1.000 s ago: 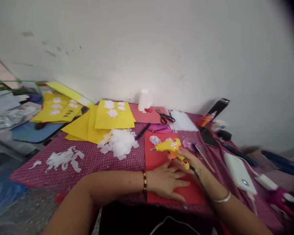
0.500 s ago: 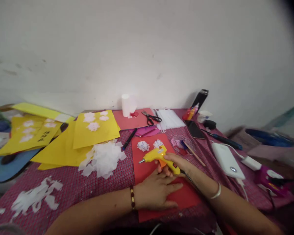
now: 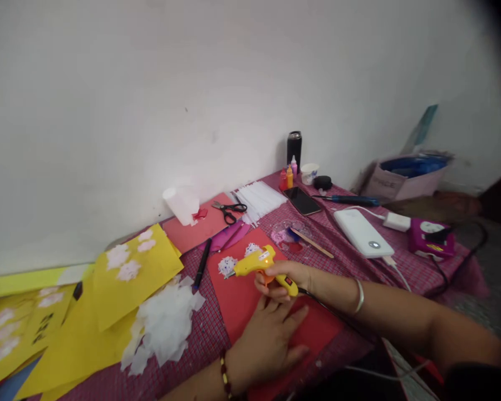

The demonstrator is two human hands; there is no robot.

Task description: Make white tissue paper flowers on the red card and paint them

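My right hand (image 3: 294, 277) grips a yellow glue gun (image 3: 259, 264) by its handle, nozzle pointing left over a red paper sheet (image 3: 242, 298). Two small white paper flowers (image 3: 226, 265) lie on the sheet's far end, just beyond the nozzle. My left hand (image 3: 269, 340) rests flat on the red sheet, fingers spread, just below the gun. A black cord runs from the gun's handle toward me along my right forearm.
Yellow sheets (image 3: 133, 273) and white paper scraps (image 3: 162, 323) lie to the left. Behind the red sheet are a black pen (image 3: 202, 264), scissors (image 3: 229, 209), a white cup (image 3: 181, 203), a phone (image 3: 303, 200), a power bank (image 3: 361, 239), a black flask (image 3: 294, 147) and a cardboard box (image 3: 404, 175).
The view has swung to the right and tilted, bringing the box and right end of the table into sight. Both hands keep their places on the gun and the red sheet.
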